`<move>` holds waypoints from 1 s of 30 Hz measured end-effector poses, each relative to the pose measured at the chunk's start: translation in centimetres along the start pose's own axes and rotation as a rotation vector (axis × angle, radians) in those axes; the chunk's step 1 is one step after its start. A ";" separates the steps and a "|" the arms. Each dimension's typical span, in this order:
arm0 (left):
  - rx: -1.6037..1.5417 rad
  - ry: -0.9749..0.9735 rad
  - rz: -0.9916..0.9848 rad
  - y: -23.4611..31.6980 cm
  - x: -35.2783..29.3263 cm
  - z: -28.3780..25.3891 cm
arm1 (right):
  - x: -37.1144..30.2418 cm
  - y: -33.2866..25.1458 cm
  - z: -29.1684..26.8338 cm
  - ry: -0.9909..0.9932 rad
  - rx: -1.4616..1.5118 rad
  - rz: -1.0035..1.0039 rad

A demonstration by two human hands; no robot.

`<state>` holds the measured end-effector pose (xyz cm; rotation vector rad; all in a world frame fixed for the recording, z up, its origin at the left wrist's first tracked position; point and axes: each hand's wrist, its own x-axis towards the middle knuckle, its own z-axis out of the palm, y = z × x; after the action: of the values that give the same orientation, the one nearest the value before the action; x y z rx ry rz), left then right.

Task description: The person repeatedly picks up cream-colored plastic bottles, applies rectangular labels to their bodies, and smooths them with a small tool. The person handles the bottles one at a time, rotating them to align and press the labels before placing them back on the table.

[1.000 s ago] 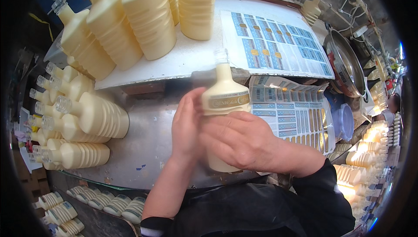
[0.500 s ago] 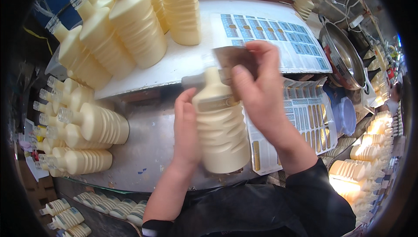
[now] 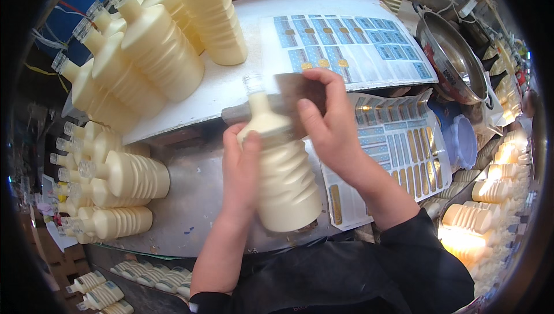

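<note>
A cream plastic bottle (image 3: 287, 184) with a clear threaded neck leans slightly left in front of me. My left hand (image 3: 239, 158) is closed on its left side, thumb over the front just below the shoulder. In my right hand (image 3: 330, 119), between thumb and fingers, is a dark brown flat piece (image 3: 295, 90) whose exact kind I cannot make out. Its lower end lies against the right of the bottle's shoulder, partly blurred. A dark band crosses the bottle there. To the right lies a sticker sheet (image 3: 398, 141) with gold and blue strips.
Several cream bottles (image 3: 158, 43) stand at the back left on a white board (image 3: 248, 17); more bottles (image 3: 135, 175) lie at the left. Another sticker sheet (image 3: 346, 37) is on the board. At right are a metal pan (image 3: 456, 54), a lilac basin (image 3: 461, 141) and rows of bottles (image 3: 464, 219).
The view has shifted a little. My left thumb now lies across the bottle's front. The brown piece stays in my right hand near the bottle's shoulder.
</note>
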<state>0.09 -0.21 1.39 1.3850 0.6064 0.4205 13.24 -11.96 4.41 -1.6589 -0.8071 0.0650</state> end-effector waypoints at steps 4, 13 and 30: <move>-0.083 -0.014 -0.051 0.1 -0.2 0.1 | -0.7 -0.8 1.1 -0.101 -0.040 -0.011; -0.217 0.003 -0.002 -0.9 -1.1 -0.4 | -1.0 3.1 -0.3 0.026 -0.055 0.007; 0.337 0.032 0.000 0.5 -5.9 1.0 | -0.6 -1.8 2.1 -0.024 -0.153 -0.003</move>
<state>-3.84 -4.51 2.90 1.7016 0.7268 0.3509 10.98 -10.41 5.24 -1.8034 -0.8502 0.0211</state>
